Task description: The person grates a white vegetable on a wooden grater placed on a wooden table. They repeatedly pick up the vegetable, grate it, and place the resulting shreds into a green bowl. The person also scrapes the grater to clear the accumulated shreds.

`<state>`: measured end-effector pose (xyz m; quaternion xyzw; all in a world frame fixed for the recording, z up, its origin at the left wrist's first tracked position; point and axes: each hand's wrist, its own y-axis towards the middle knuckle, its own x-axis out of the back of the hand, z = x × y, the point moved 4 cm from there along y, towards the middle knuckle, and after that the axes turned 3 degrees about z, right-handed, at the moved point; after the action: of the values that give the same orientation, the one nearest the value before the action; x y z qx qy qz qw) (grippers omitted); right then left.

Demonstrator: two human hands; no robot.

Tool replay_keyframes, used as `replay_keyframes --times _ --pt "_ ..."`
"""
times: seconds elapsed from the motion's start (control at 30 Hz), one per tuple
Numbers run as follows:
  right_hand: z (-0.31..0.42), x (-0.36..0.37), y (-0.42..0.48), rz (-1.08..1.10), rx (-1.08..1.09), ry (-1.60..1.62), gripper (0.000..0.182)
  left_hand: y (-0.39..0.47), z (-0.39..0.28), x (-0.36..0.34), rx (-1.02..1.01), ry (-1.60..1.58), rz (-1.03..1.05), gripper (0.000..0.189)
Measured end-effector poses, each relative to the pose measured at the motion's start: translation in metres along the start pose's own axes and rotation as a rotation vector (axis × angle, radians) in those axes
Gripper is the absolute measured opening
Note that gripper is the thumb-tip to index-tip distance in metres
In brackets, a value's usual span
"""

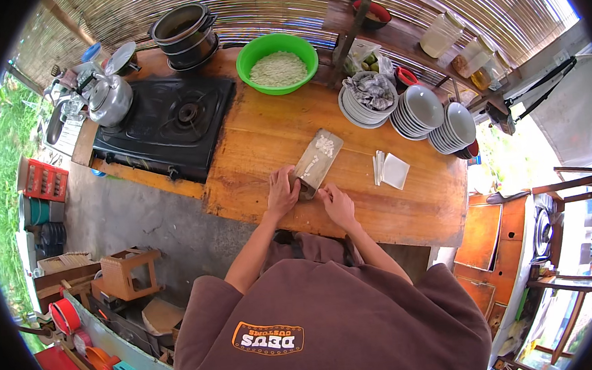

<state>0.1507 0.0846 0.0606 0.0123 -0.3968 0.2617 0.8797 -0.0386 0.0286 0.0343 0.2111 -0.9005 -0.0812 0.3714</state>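
A small wooden cutting board (310,156) lies at a slant on the wooden table before me. White diced pieces (325,146) are heaped toward its far end, and a short line of white bits (308,167) runs nearer to me. My left hand (282,193) grips the board's near left corner, its thumb beside a dark opening in the near end. At the near right corner, my right hand (338,206) has its fingers curled and the thumb and forefinger on the board's edge. To the right lie thin white strips (378,167) beside a flat white square slab (396,170).
A green basin (279,87) of white pieces stands at the back. On the left are a black gas stove (170,124), an aluminium kettle (110,99) and a dark pot (185,39). Stacked bowls (423,107) and plates (367,110) stand back right, below a shelf with jars (441,34).
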Motion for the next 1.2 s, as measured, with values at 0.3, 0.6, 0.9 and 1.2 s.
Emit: replay_keyframes --times 0.3,0.6,0.9,1.2 --pt "0.003 -0.005 0.004 -0.024 -0.013 0.032 0.030 0.003 0.000 0.000 0.062 0.007 0.040 0.043" --pt "0.005 0.004 -0.001 -0.026 -0.002 -0.012 0.029 0.000 0.009 -0.002 0.065 -0.060 -0.004 0.044" --pt "0.003 -0.007 0.006 -0.040 0.042 -0.072 0.028 0.002 0.004 -0.003 0.022 0.017 -0.024 0.051" --pt "-0.023 0.020 0.009 -0.109 -0.014 0.100 0.026 0.038 -0.001 -0.014 0.080 0.148 -0.080 0.047"
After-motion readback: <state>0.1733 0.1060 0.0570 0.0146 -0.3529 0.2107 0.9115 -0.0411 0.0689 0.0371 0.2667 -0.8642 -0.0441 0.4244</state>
